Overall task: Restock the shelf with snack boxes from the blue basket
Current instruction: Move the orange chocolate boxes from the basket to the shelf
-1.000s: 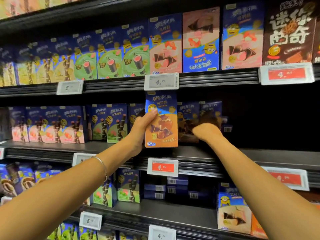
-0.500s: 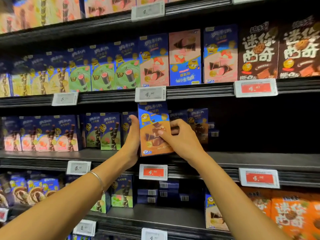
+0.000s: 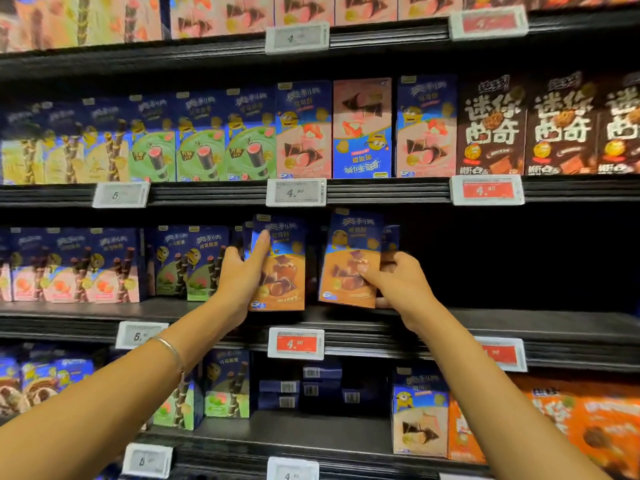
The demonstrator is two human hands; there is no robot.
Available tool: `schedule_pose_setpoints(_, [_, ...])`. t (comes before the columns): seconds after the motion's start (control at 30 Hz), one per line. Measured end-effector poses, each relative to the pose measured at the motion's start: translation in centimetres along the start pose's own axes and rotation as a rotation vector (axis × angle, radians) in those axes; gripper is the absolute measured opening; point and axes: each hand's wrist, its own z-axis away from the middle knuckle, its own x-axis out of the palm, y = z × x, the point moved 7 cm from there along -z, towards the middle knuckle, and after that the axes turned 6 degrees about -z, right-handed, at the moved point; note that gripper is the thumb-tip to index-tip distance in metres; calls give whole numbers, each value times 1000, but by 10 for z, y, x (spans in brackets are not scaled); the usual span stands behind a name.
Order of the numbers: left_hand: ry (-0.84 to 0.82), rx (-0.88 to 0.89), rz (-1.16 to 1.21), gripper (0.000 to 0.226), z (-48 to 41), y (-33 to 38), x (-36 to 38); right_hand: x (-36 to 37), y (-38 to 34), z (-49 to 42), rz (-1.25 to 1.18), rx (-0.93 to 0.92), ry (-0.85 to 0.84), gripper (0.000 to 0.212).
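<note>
Two blue-and-orange snack boxes stand at the front of the middle shelf [image 3: 519, 323]. My left hand [image 3: 239, 275] grips the left box [image 3: 282, 268] by its left edge, thumb on its front. My right hand [image 3: 398, 282] pinches the right box [image 3: 349, 261] at its lower right corner; that box leans slightly. More boxes of the same kind stand behind them in the dark. The blue basket is out of view.
Pink and green snack boxes [image 3: 104, 265] fill the middle shelf to the left. Right of the held boxes the shelf is dark and bare. Price tags [image 3: 296, 344] hang on the shelf edges. Full rows stand on the shelf above, and boxes sit below.
One second ago my left hand alone held a single box and my right reached deep inside. Now my right hand has brought a second box to the front, beside the first.
</note>
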Motion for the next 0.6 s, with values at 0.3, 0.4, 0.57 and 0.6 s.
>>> schedule_pose_setpoints(0.3, [5,-30,32,70,-13,1,-3,-14,31,-39,416,-19,222,33])
schedule_pose_setpoints(0.4, [-3,-39,29,69,-16,0,-3,-9,38,-48,391,26,190,21])
schedule_pose_setpoints(0.57, [-42,-43,45,66,-16,0,1,5,41,-56,352,81,91,10])
schedule_pose_setpoints(0.6, [-52,-43,44,65,-16,0,2,6,41,-56,351,79,86,9])
